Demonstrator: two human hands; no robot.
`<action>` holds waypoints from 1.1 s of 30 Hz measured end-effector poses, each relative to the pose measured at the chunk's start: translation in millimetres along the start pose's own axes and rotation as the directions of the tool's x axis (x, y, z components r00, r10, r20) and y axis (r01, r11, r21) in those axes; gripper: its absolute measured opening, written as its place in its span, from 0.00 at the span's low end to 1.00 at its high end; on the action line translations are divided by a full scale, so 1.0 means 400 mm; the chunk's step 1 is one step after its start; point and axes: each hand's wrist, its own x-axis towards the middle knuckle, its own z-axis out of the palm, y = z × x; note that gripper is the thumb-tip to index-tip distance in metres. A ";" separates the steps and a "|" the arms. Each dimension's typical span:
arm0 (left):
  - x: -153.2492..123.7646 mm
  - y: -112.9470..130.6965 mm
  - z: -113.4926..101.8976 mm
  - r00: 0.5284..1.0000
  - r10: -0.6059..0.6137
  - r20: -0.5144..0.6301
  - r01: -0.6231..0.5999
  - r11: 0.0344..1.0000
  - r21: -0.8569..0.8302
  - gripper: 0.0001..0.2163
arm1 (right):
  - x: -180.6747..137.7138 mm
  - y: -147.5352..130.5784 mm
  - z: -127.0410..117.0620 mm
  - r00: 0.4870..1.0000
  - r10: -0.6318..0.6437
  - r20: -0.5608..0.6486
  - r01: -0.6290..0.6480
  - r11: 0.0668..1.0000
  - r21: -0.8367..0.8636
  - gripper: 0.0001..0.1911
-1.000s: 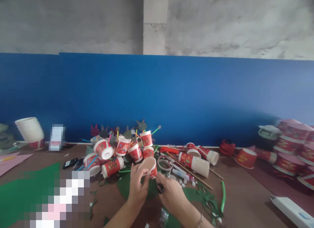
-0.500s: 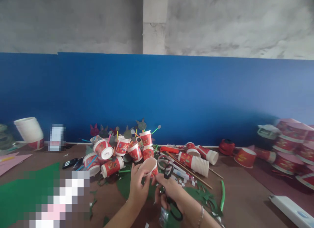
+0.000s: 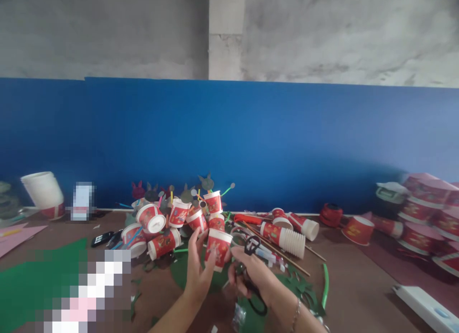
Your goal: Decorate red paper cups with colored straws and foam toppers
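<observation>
My left hand [image 3: 198,266] grips a red-and-white paper cup [image 3: 217,248], held upright with its rim up, above a green sheet. My right hand [image 3: 251,275] is closed round black scissors [image 3: 251,271]; their tips sit close to the cup's right side and the handle loops hang below my palm. Just behind the cup lies a heap of similar red cups [image 3: 172,220] with coloured sticks and small paper figures stuck in them.
A stack of nested red cups [image 3: 285,237] lies on its side to the right, with thin wooden sticks [image 3: 279,251] beside it. Red paper bowls [image 3: 426,218] are piled far right. A white bucket [image 3: 43,189] stands far left. Green paper [image 3: 36,275] covers the near left.
My left hand turned the cup from tilted with its mouth toward me to upright. My right hand picked up the scissors and brought them up beside the cup.
</observation>
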 end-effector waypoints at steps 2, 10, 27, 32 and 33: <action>-0.002 0.004 0.001 0.998 -0.015 0.054 0.019 0.997 -0.071 0.27 | -0.002 -0.010 -0.007 0.999 0.005 0.041 -0.012 0.983 0.184 0.17; -0.001 -0.027 0.026 0.994 -0.095 0.061 0.101 0.988 -0.112 0.25 | 0.014 0.000 -0.027 0.987 0.020 0.159 -0.079 0.922 0.378 0.12; 0.005 -0.028 0.013 0.985 -0.140 0.099 0.145 0.988 -0.050 0.27 | -0.017 -0.015 -0.038 0.922 -0.364 -0.134 0.071 0.498 -0.864 0.06; 0.006 -0.017 0.020 0.985 -0.166 0.038 0.168 0.983 -0.073 0.32 | 0.007 -0.007 -0.035 0.998 0.036 -0.058 -0.050 0.967 -0.249 0.17; 0.007 -0.010 0.019 0.982 -0.187 0.035 0.188 0.981 -0.056 0.32 | 0.008 -0.006 -0.039 0.999 0.046 0.007 -0.045 0.986 -0.158 0.17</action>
